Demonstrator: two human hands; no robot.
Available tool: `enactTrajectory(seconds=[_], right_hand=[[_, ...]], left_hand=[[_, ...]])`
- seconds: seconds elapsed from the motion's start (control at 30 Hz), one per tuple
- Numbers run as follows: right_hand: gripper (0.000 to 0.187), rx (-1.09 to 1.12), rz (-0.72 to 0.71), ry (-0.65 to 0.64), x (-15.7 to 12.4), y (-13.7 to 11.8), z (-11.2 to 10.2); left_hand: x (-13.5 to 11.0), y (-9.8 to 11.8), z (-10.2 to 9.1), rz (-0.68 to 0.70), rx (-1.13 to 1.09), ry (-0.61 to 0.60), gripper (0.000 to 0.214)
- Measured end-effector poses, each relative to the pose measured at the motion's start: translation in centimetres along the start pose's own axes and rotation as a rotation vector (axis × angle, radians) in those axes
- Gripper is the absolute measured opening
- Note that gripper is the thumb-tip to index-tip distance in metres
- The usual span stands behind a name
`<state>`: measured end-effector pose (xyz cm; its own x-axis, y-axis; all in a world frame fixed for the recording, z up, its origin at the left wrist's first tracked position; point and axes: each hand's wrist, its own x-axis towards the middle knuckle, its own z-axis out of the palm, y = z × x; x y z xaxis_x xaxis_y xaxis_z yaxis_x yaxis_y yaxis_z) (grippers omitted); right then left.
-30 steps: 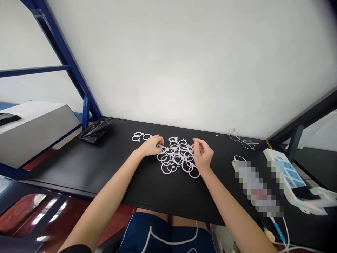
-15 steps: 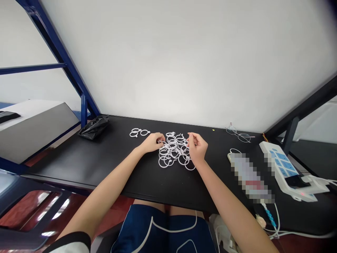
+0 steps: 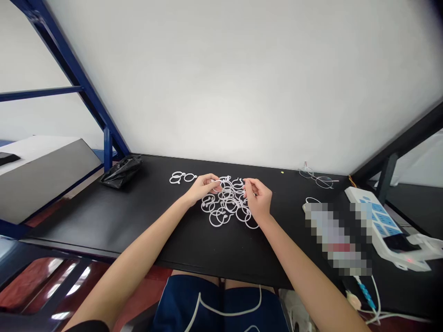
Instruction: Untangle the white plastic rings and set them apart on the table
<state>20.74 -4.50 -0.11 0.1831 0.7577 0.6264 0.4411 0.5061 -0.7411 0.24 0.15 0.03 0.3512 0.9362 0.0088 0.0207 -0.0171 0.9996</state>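
Note:
A loose pile of thin white rings [image 3: 221, 224], several with small knobs at their open ends, lies overlapping on the black table [image 3: 148, 207]. From the left, my left hand [image 3: 202, 189] reaches over the pile's edge, its thumb and fingers closed on a white ring [image 3: 215, 184]. My right hand [image 3: 259, 198] rests at the pile's right side with fingers curled and pinched together. What it holds is hidden by the fingers and the rings around them. Farther left, a small separate group of white rings [image 3: 177, 178] lies flat.
A crumpled black plastic bag [image 3: 121, 173] sits at the back left. Eyeglasses [image 3: 324, 182] lie at the back right, near a blurred phone [image 3: 337, 240] on a cable. Beyond it is a white power strip [image 3: 379, 221]. A pale wall stands behind the table.
My left hand has moved slightly right, farther over the pile, and some rings at its left side have shifted. My right hand stays pinched in nearly the same place. The view has tilted slightly.

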Motion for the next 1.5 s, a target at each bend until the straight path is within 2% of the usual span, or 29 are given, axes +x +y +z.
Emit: enactTrajectory(seconds=[0.13,0.27,0.33,0.57,0.7,0.77,0.9,1.07,1.23,1.33,1.5], right_hand=[[0.020,-0.025,-0.098,-0.120,-0.3,-0.9,0.4],[0.035,-0.076,-0.277,-0.329,-0.5,-1.1,0.6],[0.037,-0.108,-0.320,-0.385,-0.5,-1.0,0.6],[0.028,-0.092,-0.367,-0.336,-0.5,-0.5,0.8],[0.026,-0.170,-0.386,-0.245,-0.4,-0.5,1.0],[0.021,-0.167,-0.377,-0.240,-0.3,-0.5,1.0],[0.016,-0.128,-0.327,-0.213,-0.5,-0.8,1.0],[0.009,-0.055,-0.277,-0.143,-0.6,-1.4,0.9],[0.004,0.143,-0.042,-0.089,-0.4,-1.7,0.7],[0.009,0.329,0.114,-0.071,-0.2,-1.9,0.8],[0.022,0.533,0.321,-0.031,0.2,-2.0,1.2]], left_hand=[[-0.4,0.2,0.4,-0.032,-0.152,-0.068,0.042],[-0.7,0.3,0.6,0.016,-0.237,-0.143,0.063],[-0.8,0.5,0.8,0.027,-0.237,-0.189,0.063],[-1.3,0.1,2.6,0.045,-0.118,-0.245,0.045],[-1.5,0.2,3.0,0.050,-0.078,-0.185,0.046],[-1.5,0.3,3.0,0.047,-0.052,-0.178,0.045],[-1.5,0.3,2.8,0.073,-0.051,-0.186,0.042],[-1.3,0.4,2.7,0.080,-0.055,-0.103,0.046],[-1.6,0.8,3.1,0.253,0.095,0.087,0.036],[-1.7,0.9,3.2,0.297,0.182,0.173,0.040],[-1.6,1.0,3.3,0.225,0.123,0.086,0.049]])
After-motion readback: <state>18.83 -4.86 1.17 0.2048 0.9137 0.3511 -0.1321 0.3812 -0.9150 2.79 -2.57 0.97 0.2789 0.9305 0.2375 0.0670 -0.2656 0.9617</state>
